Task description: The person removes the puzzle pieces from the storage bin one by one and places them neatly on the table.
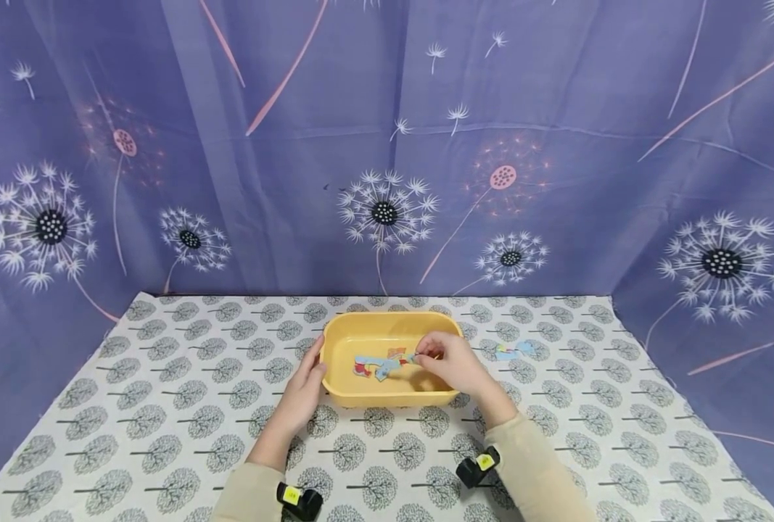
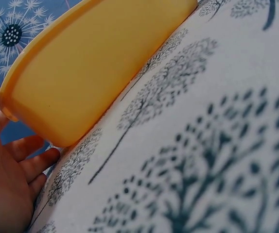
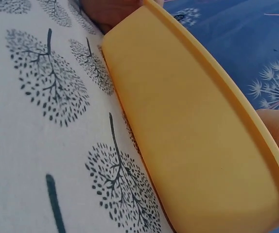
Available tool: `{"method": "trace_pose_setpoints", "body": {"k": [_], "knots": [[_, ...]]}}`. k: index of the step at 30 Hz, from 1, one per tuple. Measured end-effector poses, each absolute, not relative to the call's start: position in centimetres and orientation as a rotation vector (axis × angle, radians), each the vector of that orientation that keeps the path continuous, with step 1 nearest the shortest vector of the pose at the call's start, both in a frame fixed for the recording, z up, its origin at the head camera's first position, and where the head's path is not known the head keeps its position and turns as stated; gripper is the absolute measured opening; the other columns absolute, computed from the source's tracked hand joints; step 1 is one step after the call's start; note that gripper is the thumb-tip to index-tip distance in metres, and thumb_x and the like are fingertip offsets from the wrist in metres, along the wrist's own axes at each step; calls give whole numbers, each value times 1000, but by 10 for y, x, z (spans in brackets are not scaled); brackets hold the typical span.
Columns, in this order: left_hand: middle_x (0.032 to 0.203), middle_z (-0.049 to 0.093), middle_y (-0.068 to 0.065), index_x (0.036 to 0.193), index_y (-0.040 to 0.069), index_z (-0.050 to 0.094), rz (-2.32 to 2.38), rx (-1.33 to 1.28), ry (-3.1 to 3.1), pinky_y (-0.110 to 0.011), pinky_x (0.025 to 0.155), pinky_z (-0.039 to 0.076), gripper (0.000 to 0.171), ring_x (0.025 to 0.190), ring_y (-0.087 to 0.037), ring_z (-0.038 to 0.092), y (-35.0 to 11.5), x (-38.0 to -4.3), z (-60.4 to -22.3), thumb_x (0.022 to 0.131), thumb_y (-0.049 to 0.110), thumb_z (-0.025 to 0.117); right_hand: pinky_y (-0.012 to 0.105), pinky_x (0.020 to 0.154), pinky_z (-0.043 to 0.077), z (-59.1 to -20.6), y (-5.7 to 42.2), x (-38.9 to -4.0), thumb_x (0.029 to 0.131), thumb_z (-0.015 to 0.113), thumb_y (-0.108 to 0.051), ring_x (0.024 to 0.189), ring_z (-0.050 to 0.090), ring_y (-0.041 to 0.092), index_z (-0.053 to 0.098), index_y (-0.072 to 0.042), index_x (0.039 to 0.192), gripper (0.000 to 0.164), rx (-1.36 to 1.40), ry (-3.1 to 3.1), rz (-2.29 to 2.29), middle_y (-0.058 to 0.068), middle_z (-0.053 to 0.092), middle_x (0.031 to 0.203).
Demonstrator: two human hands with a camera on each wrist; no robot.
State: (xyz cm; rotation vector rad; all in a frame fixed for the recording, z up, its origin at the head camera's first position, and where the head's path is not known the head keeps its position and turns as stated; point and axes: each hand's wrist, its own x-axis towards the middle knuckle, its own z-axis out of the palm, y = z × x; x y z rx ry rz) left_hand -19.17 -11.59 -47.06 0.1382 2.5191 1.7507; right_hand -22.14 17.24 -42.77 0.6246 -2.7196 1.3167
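A yellow plastic tub [image 1: 393,399] stands on the cloth. At its left end my left hand [image 1: 303,388] holds the rim, with the thumb at the edge; in the left wrist view its fingers [image 2: 30,162] lie against the outer wall, low down. Over the tub's right half my right hand [image 1: 453,362] pinches a small light-blue and red jigsaw piece [image 1: 408,359] between thumb and fingertips. Beside that piece, light-blue jigsaw pieces [image 1: 384,368] with red patches lie in the tub. An orange-toned piece [image 1: 396,353] is just behind them. The right wrist view shows mainly the tub's outer wall [image 3: 188,126].
Light-blue jigsaw pieces [image 1: 514,351] lie on the tree-print cloth [image 1: 184,449] to the right of the tub. Behind the table hangs a purple-blue dandelion curtain [image 1: 295,181]. Black wrist cameras are strapped near both sleeves [image 1: 248,493].
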Motion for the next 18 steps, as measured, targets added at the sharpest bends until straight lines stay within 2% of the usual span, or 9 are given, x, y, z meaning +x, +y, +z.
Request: {"method": "trace_pose_setpoints", "body": {"k": [4, 8, 13, 18], "knots": [[159, 17, -4, 152, 32, 15, 1747, 136, 2524, -63, 113, 15, 52, 144, -35, 20, -116, -192, -470, 103, 32, 31, 22, 67, 51, -430, 174, -220, 82, 70, -14, 72, 58, 9, 65, -13, 87, 7, 555, -2644, 1379, -1, 66, 80], [159, 17, -4, 152, 31, 15, 1752, 134, 2520, -63, 113, 15, 52, 144, -35, 19, -115, -190, -469, 103, 30, 31, 20, 62, 50, -434, 176, -218, 81, 71, -9, 67, 56, 8, 66, -8, 88, 9, 485, -2534, 1450, 4, 66, 79], [159, 17, -3, 152, 30, 16, 1758, 143, 2526, -63, 113, 15, 52, 144, -34, 19, -115, -190, -470, 103, 29, 32, 18, 63, 51, -431, 177, -216, 82, 69, -1, 68, 56, 7, 65, 0, 93, 12, 404, -2445, 1547, 14, 66, 83], [159, 17, -3, 152, 30, 15, 1754, 154, 2532, -63, 113, 15, 52, 144, -35, 19, -116, -192, -470, 103, 31, 31, 17, 66, 51, -411, 174, -205, 82, 66, 3, 70, 57, 5, 63, 7, 94, 13, 342, -2371, 1629, 19, 66, 85]]}}
